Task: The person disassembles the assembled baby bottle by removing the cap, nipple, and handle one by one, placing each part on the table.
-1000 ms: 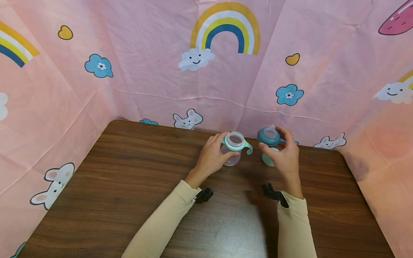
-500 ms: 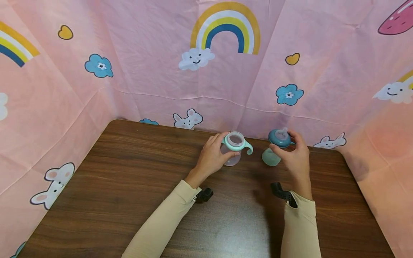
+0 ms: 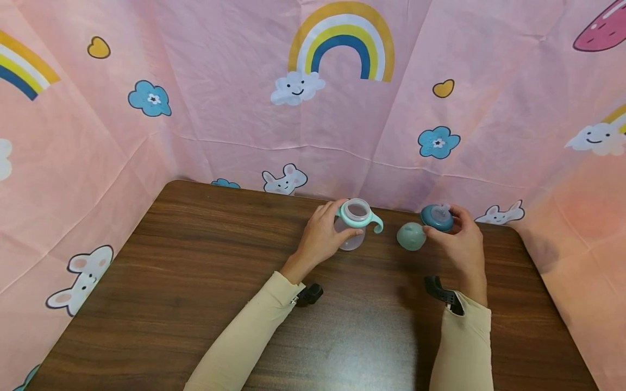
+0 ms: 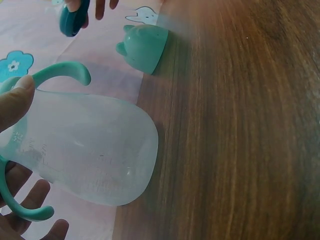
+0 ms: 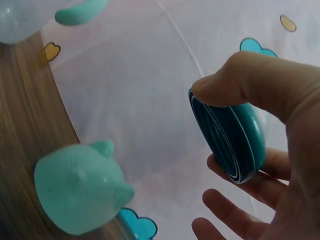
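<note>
Bottle [image 4: 100, 145] upright on surface [image 3: 235, 260], left grip [image 3: 321, 231] clasped round neck; likely light, smooth, slightly springy, best held at handles [image 3: 378, 222]. Right grip [image 3: 459, 239] pinches teal lid [image 3: 432, 219] across sides, raised near cap [image 5: 80, 190]; teat [image 3: 442, 213] probably soft, lid stiff. Lid's inside barely visible; left grip partly hidden behind bottle in head view.

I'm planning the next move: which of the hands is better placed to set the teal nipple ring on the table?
Probably the right hand: it grips the nipple ring above the table, near the green cover. The left hand is holding the bottle.
</note>
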A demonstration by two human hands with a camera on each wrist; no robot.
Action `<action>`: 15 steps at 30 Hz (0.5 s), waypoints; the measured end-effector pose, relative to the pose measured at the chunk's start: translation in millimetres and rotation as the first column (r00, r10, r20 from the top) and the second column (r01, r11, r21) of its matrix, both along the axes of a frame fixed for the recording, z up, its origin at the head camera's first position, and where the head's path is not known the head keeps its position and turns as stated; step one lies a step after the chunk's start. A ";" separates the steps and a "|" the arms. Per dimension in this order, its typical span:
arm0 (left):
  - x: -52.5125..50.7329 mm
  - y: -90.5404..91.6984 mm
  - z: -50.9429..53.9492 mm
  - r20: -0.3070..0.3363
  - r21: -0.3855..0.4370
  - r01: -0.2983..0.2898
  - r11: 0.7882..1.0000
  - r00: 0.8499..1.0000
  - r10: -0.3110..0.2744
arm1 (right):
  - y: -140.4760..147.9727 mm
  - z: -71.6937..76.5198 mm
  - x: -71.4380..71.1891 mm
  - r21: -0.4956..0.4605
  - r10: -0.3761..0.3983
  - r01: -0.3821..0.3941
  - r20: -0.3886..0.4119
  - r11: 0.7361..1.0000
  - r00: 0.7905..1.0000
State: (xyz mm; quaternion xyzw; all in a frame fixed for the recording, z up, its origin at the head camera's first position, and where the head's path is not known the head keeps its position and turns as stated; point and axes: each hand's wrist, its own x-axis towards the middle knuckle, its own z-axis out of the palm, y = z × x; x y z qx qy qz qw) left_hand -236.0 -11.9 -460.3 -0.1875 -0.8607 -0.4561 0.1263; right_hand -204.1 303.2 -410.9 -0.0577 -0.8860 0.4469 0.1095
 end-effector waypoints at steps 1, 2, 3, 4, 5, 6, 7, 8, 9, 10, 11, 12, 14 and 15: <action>0.0 0.0 -0.1 0.000 0.000 0.001 1.000 1.000 -0.001 | 1.9 -0.5 0.1 0.005 0.001 -0.001 0.004 1.000 1.000; 0.1 -0.1 0.0 0.001 0.001 0.002 1.000 1.000 -0.002 | 3.7 -1.0 0.3 0.013 0.002 -0.002 0.008 1.000 1.000; 0.2 -0.1 0.0 0.001 0.001 0.002 1.000 1.000 -0.002 | 5.6 -1.3 0.6 0.020 0.004 -0.004 0.011 1.000 1.000; 0.2 -0.1 0.0 0.002 0.002 0.004 1.000 1.000 -0.004 | 7.4 -1.5 1.0 0.030 0.005 -0.006 0.014 1.000 1.000; 0.2 -0.1 -0.1 0.003 0.001 0.004 1.000 1.000 -0.004 | 9.1 -1.9 1.1 0.037 0.004 -0.004 0.017 0.999 1.000; 0.3 -0.1 0.0 0.003 0.002 0.004 1.000 1.000 -0.004 | 10.7 -2.2 1.3 0.040 0.000 -0.001 0.021 0.999 1.000; 0.3 -0.2 0.1 0.005 0.002 0.004 1.000 1.000 -0.004 | 12.4 -2.6 1.2 0.045 -0.004 0.003 0.025 0.999 1.000; 0.4 -0.3 0.1 0.005 0.003 0.004 1.000 1.000 -0.004 | 14.0 -2.8 1.4 0.049 -0.010 0.008 0.030 0.999 1.000; 0.4 -0.4 0.2 0.006 0.003 0.004 1.000 1.000 -0.004 | 15.6 -3.3 1.5 0.054 -0.016 0.014 0.036 0.998 0.999; 0.4 -0.5 0.2 0.006 0.003 0.004 1.000 1.000 -0.004 | 17.0 -3.8 1.7 0.058 -0.023 0.020 0.040 0.998 0.999; 0.4 -0.6 0.3 0.006 0.002 0.003 1.000 1.000 -0.003 | 18.4 -4.5 1.7 0.060 -0.031 0.028 0.044 0.998 0.999; 0.4 -0.7 0.2 0.007 0.002 0.003 1.000 1.000 -0.003 | 19.7 -5.4 1.8 0.059 -0.039 0.036 0.048 0.998 0.998; 0.4 -0.8 0.2 0.007 0.001 0.002 1.000 1.000 -0.002 | 22.3 -7.1 2.0 0.073 -0.050 0.046 0.053 0.996 0.997; 0.4 -0.8 0.4 0.006 0.002 0.002 1.000 1.000 -0.002 | 23.5 -8.3 1.9 0.079 -0.054 0.049 0.054 0.996 0.997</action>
